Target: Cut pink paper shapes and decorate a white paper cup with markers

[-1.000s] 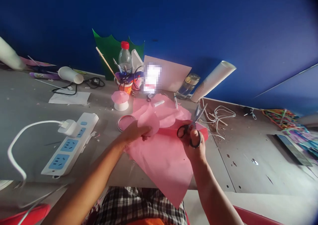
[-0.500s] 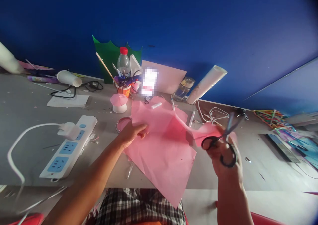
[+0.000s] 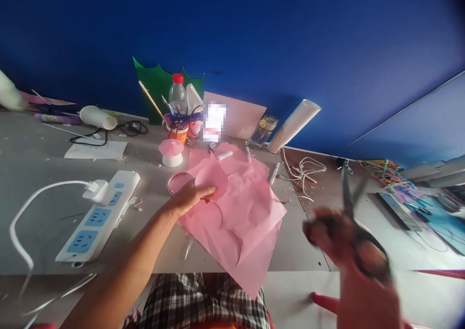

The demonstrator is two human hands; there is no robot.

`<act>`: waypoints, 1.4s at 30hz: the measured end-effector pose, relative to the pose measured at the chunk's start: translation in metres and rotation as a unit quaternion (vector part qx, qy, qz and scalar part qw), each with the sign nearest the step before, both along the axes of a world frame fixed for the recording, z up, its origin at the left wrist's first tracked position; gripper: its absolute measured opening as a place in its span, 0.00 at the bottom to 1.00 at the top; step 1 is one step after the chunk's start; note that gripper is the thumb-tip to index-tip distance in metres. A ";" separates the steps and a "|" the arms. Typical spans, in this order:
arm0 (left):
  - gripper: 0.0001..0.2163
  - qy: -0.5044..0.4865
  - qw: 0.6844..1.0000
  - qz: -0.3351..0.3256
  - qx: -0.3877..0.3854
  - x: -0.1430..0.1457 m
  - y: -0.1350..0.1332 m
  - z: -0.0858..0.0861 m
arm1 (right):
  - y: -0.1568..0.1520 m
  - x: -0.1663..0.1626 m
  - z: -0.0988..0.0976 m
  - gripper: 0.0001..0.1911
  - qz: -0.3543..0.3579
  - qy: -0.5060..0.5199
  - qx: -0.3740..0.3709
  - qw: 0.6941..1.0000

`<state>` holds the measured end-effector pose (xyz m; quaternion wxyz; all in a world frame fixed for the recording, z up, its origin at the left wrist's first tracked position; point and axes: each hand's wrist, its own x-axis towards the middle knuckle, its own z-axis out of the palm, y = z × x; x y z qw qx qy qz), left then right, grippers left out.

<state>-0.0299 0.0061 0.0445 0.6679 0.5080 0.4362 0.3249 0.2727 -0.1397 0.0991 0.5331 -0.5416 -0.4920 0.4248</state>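
Pink rounded paper point(image 3: 211, 175) pinched in my left hand point(image 3: 192, 197), and I see pink sheets point(image 3: 250, 212) spread beneath it; well to its right, my blurred right hand point(image 3: 334, 239) grips parted scissors point(image 3: 348, 200); out left of both, a white power strip point(image 3: 98, 217)

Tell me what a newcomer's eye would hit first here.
Probably the pink paper sheets in the middle, hanging over the front edge of the table, with a rounded pink piece held above them in the left hand. Next, likely the glaring pixelated patch at the back, and the scissors, blades apart, in the blurred right hand at the right.
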 end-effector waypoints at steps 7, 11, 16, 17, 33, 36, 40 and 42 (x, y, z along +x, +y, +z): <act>0.09 0.018 0.995 -0.089 -0.028 0.002 -0.002 -0.010 | 0.127 -0.073 -0.029 0.20 -0.019 0.003 -0.007 1.000; 0.09 0.041 0.993 -0.110 -0.001 0.001 -0.001 -0.013 | 0.140 -0.101 -0.051 0.24 0.046 0.028 -0.035 0.998; 0.11 0.103 0.984 -0.143 0.016 0.002 -0.002 -0.006 | 0.135 -0.100 -0.052 0.21 0.096 0.048 -0.057 0.993; 0.11 0.112 0.983 -0.144 0.018 0.002 -0.002 -0.005 | 0.134 -0.098 -0.052 0.20 0.099 0.051 -0.057 0.992; 0.12 -0.194 0.977 0.070 -0.051 0.024 -0.003 -0.018 | 0.132 -0.122 -0.067 0.20 -0.115 0.106 -0.021 0.988; 0.12 -0.222 0.969 0.097 -0.047 0.033 -0.004 -0.021 | 0.130 -0.129 -0.070 0.19 -0.140 0.102 -0.018 0.985; 0.11 -0.208 0.970 0.113 -0.063 0.038 -0.005 -0.020 | 0.128 -0.131 -0.071 0.19 -0.136 0.089 -0.023 0.986; 0.10 -0.195 0.968 0.144 -0.057 0.037 -0.004 -0.020 | 0.126 -0.128 -0.069 0.18 -0.101 0.083 -0.036 0.991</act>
